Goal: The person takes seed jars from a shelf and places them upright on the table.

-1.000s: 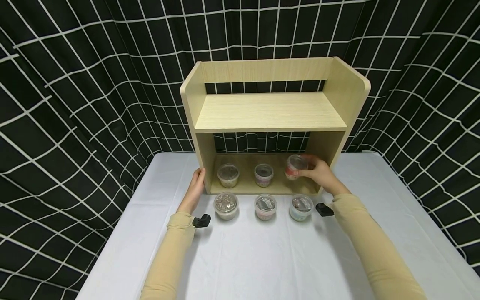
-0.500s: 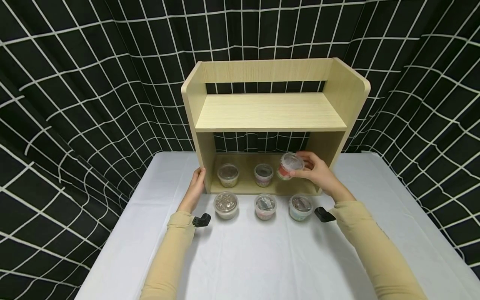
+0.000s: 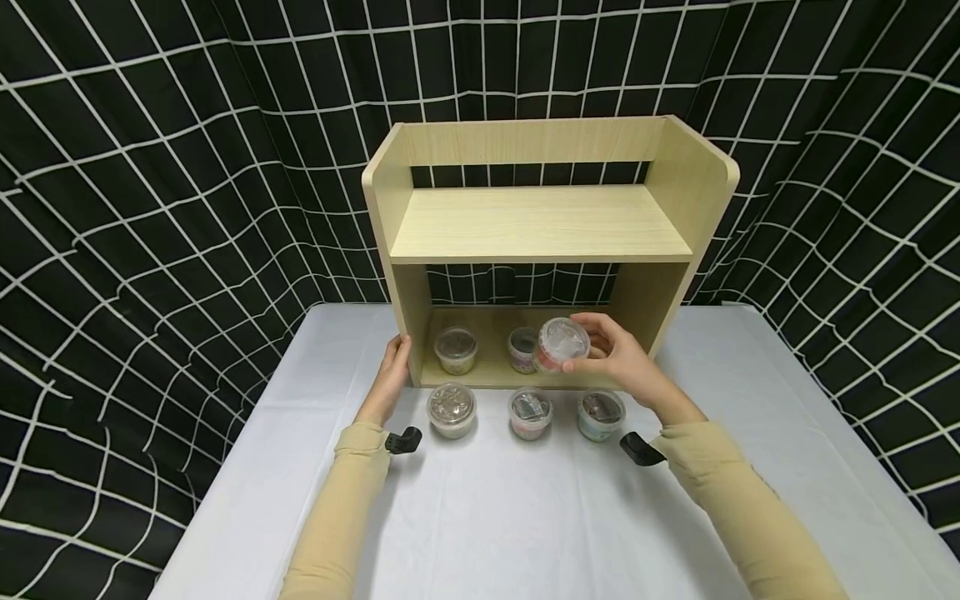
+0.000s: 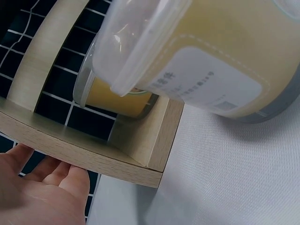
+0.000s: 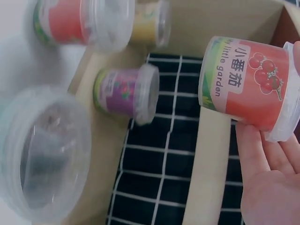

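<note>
My right hand (image 3: 615,354) grips a lidded plastic tub (image 5: 248,84) with a red tomato label. In the head view the tub is tilted, its clear lid facing me, inside the lower compartment of the wooden shelf (image 3: 540,225). It overlaps a purple-labelled tub (image 5: 123,91) standing on the shelf floor. A yellow-labelled tub (image 3: 456,350) stands further left in that compartment. My left hand (image 3: 392,371) rests against the outer side of the shelf's left panel, fingertips right at its front edge (image 4: 79,147).
On the white tablecloth (image 3: 495,517), in front of the shelf, stand three more lidded tubs: a left one (image 3: 452,410), a middle one (image 3: 530,414) and a right one (image 3: 601,414). Black cloth with a white grid (image 3: 525,58) hangs behind and at both sides.
My right hand has carried the tomato-labelled tub leftward from the compartment's right side towards the purple-labelled tub, tilting its lid towards me. The left hand has stayed at the panel.
</note>
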`<state>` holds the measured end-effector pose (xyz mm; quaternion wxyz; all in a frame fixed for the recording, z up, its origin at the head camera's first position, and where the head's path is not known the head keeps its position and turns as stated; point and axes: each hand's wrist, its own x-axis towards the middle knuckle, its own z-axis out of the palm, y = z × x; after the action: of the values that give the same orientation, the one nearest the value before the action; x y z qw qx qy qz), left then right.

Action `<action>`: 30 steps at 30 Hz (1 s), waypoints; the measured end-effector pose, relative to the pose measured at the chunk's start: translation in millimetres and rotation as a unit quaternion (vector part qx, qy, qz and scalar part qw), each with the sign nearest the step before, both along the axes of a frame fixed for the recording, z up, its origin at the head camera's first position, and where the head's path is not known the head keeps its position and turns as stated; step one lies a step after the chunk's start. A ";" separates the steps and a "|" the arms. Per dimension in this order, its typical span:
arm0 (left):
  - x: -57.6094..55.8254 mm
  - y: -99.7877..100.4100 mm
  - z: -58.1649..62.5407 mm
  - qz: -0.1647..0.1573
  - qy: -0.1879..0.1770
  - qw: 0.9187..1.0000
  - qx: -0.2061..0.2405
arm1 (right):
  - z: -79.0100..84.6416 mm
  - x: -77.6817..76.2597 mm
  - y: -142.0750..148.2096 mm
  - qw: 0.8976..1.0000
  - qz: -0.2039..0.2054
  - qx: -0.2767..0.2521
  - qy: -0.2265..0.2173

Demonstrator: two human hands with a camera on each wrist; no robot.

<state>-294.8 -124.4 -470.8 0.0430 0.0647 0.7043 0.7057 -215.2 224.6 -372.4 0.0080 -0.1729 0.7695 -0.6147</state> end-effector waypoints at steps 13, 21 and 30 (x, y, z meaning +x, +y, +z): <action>9.6 0.4 16.9 -0.007 -0.001 1.000 -0.002 | 14.0 29.8 -40.9 0.998 0.056 -0.016 -0.008; 7.3 -0.8 15.6 -0.010 -0.004 1.000 0.006 | -5.1 31.1 -52.7 0.998 0.063 -0.023 -0.014; -2.1 -1.4 -1.2 0.006 0.003 1.000 -0.001 | -13.9 39.5 -67.4 0.995 0.077 -0.058 -0.010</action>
<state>-297.0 -125.9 -472.0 0.0364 0.0624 0.7058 0.7048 -175.7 157.2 -386.3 0.0531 -0.2251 0.7172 -0.6573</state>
